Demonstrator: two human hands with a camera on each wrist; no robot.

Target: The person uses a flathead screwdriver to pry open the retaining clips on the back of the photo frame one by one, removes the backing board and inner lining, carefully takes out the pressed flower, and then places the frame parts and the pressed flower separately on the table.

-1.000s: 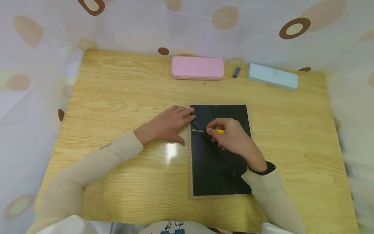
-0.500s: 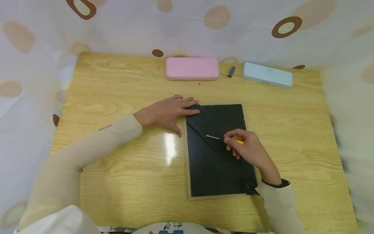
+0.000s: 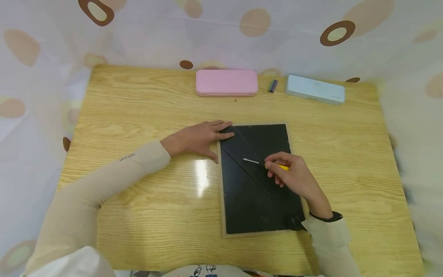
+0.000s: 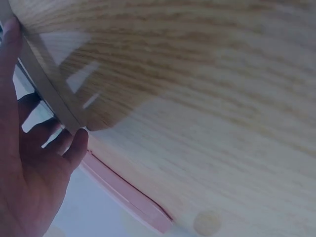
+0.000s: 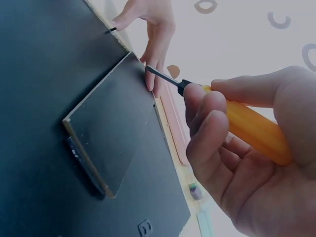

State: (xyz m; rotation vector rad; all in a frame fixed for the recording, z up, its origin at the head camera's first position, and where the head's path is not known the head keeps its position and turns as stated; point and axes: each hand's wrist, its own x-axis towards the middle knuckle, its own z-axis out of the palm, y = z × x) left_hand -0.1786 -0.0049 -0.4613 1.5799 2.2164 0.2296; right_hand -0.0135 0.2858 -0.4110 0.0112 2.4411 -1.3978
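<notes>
A picture frame (image 3: 247, 215) lies face down on the wooden table, its black backing up and a pale rim around it. A flat stand leg (image 5: 111, 118) lies across the backing. My left hand (image 3: 202, 137) rests at the far left corner, fingers spread over the backing and thumb by the left rim. My right hand (image 3: 294, 173) holds a flat-blade screwdriver (image 5: 259, 131) by its yellow handle. Its blade points left above the stand leg, apparently touching nothing. A small dark tab (image 5: 113, 29) sits at the rim near my left thumb in the right wrist view.
A pink case (image 3: 226, 82) and a light blue case (image 3: 315, 89) lie along the table's back edge. Between them is a small green and purple block (image 3: 273, 86). Behind the table hangs a patterned cloth (image 3: 221, 34).
My right hand has drawn the screwdriver away from the frame's left rim, to the right and nearer me; it barely moves in the last half second. My left fingers are spread wider.
</notes>
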